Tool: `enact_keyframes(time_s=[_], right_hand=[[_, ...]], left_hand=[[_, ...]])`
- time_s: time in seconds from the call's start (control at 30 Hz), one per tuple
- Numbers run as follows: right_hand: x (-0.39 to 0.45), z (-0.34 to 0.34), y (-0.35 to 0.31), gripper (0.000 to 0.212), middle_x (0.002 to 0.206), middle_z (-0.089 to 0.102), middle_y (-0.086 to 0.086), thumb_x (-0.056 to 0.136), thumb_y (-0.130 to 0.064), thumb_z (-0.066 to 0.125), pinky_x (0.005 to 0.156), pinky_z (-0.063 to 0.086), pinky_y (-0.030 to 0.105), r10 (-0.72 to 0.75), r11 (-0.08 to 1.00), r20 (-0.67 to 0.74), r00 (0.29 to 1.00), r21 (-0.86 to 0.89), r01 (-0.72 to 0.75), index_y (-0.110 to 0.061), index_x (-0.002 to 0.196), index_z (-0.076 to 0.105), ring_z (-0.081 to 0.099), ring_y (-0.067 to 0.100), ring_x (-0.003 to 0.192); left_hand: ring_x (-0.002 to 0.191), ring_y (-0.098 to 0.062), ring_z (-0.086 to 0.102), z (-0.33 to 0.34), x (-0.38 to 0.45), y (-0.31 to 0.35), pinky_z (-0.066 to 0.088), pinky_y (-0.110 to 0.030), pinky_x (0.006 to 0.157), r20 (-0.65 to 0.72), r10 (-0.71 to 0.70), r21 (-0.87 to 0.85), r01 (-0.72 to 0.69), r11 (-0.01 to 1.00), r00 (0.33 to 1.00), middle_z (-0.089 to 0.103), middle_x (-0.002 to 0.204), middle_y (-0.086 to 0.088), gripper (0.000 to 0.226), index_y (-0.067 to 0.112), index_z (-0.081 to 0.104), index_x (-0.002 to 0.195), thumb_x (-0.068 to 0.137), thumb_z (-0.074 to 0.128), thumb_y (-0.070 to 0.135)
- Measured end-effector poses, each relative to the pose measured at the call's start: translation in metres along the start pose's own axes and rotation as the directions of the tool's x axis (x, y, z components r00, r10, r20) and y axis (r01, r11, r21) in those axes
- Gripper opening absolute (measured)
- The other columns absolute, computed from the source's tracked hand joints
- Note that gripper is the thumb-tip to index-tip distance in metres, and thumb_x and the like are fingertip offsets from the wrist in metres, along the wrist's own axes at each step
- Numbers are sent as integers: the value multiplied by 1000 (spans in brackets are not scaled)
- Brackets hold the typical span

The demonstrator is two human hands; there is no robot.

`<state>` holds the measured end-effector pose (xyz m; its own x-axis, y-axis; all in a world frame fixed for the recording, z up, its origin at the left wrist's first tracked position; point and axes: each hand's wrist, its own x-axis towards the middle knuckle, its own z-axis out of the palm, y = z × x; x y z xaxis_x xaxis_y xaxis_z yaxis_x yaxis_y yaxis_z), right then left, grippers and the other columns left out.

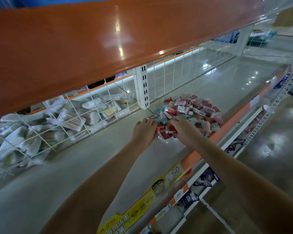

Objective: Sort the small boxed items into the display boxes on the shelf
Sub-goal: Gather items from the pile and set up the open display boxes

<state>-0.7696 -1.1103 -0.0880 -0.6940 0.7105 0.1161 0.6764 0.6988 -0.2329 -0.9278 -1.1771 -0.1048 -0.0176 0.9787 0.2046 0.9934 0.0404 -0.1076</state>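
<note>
A loose pile of small boxes (191, 108), mostly red with some pale blue and pink, lies on the grey shelf (95, 159) near its front edge. Both my arms reach into the near side of the pile. My left hand (145, 132) curls its fingers against red boxes at the pile's left edge. My right hand (184, 130) lies over several red boxes (166, 134) with its fingers bent round them. The boxes under my palms are partly hidden. No display box is visible.
A white wire mesh divider (61, 122) at the left holds back white packets of cotton swabs (71, 119). An orange shelf (74, 39) hangs low overhead. A white slotted upright (143, 88) stands behind the pile. Price labels (174, 173) line the front edge; lower shelves hold dark packets.
</note>
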Motion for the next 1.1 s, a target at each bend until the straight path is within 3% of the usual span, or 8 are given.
enact_keyframes(time_s=[0.2,0.43,0.53,0.6,0.77,0.9,1.03,1.1], right_hand=[[-4,-5,-2,40,123,51,5,84,-16,67,96,42,30,-16,995,-14,1000,98,17,-11,122,55,52,20,113],[-8,-11,-34,31,105,59,8,85,-12,67,87,45,28,-145,944,-77,986,288,161,-10,116,64,57,20,97],[-8,-8,-54,26,85,60,-5,88,-14,63,68,40,9,-173,893,-68,983,410,186,-8,113,67,55,4,76],[-5,-4,-67,22,77,58,-12,88,-19,64,62,40,9,-161,860,-47,986,484,164,-10,107,69,53,-2,69],[-1,7,-106,20,76,69,0,84,-22,69,75,55,26,-176,697,47,983,711,91,-9,99,70,65,9,70],[-6,12,-156,20,86,73,5,82,-24,70,83,56,34,-269,555,115,956,830,56,-15,100,70,70,17,79],[-18,9,-213,14,85,72,5,85,-15,67,81,55,25,-351,467,145,925,884,39,-13,98,70,70,12,75],[-28,5,-245,18,86,72,1,86,-11,65,75,55,18,-387,434,163,908,900,24,-11,104,68,69,9,74]], left_hand=[[115,-21,47,-5,-13,-13,38,-30,90,16,-79,-28,79,996,997,53,124,-1,39,16,48,127,91,49,33],[104,-17,53,-27,-55,-40,45,-30,85,68,-203,-375,214,902,977,60,108,3,32,24,60,117,85,58,26],[93,-14,55,-40,-80,-54,45,-27,81,75,-227,-520,233,822,971,61,104,3,28,21,65,114,87,58,22],[88,-11,56,-50,-97,-64,47,-28,80,106,-270,-588,280,759,957,62,101,5,25,23,66,112,90,55,24],[77,-18,55,-69,-144,-89,47,-37,73,257,-451,-701,486,522,855,63,87,-5,24,18,66,97,94,47,32],[69,-9,54,-92,-192,-105,46,-22,67,310,-536,-772,537,339,785,62,76,5,27,18,61,86,100,39,25],[64,-9,54,-112,-246,-128,43,-19,61,288,-614,-804,534,262,735,64,72,2,27,10,61,94,100,40,25],[65,-12,57,-122,-276,-141,44,-21,62,268,-635,-812,524,256,725,65,69,2,25,15,61,87,100,41,23]])
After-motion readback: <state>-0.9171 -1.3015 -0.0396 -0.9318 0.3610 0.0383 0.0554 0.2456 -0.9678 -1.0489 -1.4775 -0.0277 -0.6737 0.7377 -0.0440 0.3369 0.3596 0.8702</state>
